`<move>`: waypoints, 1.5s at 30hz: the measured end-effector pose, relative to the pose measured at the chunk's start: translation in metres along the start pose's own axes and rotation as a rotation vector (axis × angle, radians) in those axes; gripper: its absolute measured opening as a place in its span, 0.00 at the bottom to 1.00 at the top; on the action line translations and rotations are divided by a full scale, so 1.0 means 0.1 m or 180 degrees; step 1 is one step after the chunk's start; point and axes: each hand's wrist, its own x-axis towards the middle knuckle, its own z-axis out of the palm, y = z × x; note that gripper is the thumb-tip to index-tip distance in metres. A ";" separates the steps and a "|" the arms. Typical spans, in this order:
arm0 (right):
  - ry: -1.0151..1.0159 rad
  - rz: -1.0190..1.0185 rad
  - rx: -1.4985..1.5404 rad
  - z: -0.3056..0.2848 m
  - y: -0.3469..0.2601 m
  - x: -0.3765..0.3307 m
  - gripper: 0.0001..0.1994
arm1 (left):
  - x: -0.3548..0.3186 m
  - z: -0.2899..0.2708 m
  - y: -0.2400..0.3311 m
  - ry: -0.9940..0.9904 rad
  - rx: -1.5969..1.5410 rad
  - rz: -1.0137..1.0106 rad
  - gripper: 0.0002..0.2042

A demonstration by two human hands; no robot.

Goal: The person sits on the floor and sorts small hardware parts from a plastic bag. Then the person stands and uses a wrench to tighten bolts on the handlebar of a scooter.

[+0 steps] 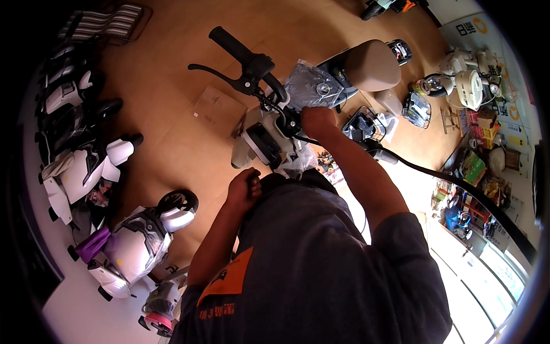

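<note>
Fingers of the right hand [317, 121] curl down tight against the centre of the scooter handlebar [260, 71], knuckles up — whether they pinch a part or only press on it cannot be told, since the fingertips are hidden behind the hand. Just left of those fingers sits the white dash housing [260, 140] with its dark screen, touching the bar stem. Up and left of them the black rubber grip [228, 41] sticks out, with the brake lever [213, 73] curving below it. Right behind the fingers lies a clear plastic-wrapped dark panel [314, 86], and beyond that the tan seat [372, 64]. Left hand [245, 186] hangs lower, near the person's chest, fingers folded into a loose fist — nothing clearly in it, contents can't be made out. Crinkled clear plastic wrap [298, 160] sits between the two hands, under the dash housing. Person wears a dark grey shirt [321, 264] with an orange patch. Well to the left of the hands, white scooter body shells [134, 243] and other parked scooter parts line the wooden floor [172, 126]. A flat cardboard sheet [219, 109] lies on the floor left of the handlebar. Right of the fingers, a wire basket [364, 123] and a clutter of boxes and fans by the wall.
</note>
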 end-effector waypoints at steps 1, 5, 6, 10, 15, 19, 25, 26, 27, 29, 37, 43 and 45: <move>-0.0135 0.0098 0.0077 0.04 0.00 0.02 0.11 | -0.01 0.00 0.00 -0.0009 -0.0024 -0.0011 0.09; 0.0031 0.0379 0.0589 0.16 0.05 0.09 0.12 | -0.01 0.08 0.02 -0.0022 0.0017 0.0024 0.09; 0.0205 0.0293 0.0488 0.20 0.07 0.06 0.13 | -0.01 0.08 0.01 -0.0029 0.0002 0.0016 0.09; 0.0700 -0.0161 0.0043 0.20 0.07 -0.07 0.13 | -0.02 0.03 0.01 0.0071 -0.0070 0.0053 0.09; 0.0271 -0.0247 -0.0133 0.00 0.01 -0.05 0.13 | -0.04 -0.02 0.01 0.0083 -0.0092 0.0029 0.09; 0.0049 -0.0032 0.0021 -0.10 -0.05 -0.03 0.13 | -0.03 -0.01 -0.01 -0.0090 0.0036 0.0020 0.09; 0.0839 0.0303 0.0141 0.19 -0.05 -0.24 0.12 | -0.05 0.31 0.01 -0.0456 -0.0256 0.0352 0.16; 0.1018 0.0120 0.0458 0.11 -0.17 -0.38 0.13 | -0.10 0.39 0.01 -0.0466 -0.0472 0.0520 0.18; 0.1188 -0.0062 0.0781 0.03 -0.28 -0.54 0.14 | -0.11 0.42 0.01 -0.0597 -0.0580 0.0559 0.20; 0.1447 -0.0598 0.1545 0.02 -0.51 -0.87 0.14 | -0.08 0.48 0.04 -0.0862 -0.0715 0.0565 0.23; 0.1452 -0.2100 0.1310 0.01 -0.81 -1.20 0.13 | 0.16 0.60 -0.06 -0.1095 -0.0345 0.0642 0.26; 0.0430 -0.1731 0.1277 0.36 -0.71 -1.12 0.11 | 0.40 0.46 -0.38 -0.1164 -0.0030 0.0395 0.26; 0.0332 -0.1679 0.1381 0.39 -0.72 -1.15 0.11 | 0.42 0.46 -0.40 -0.1091 -0.0151 0.0304 0.28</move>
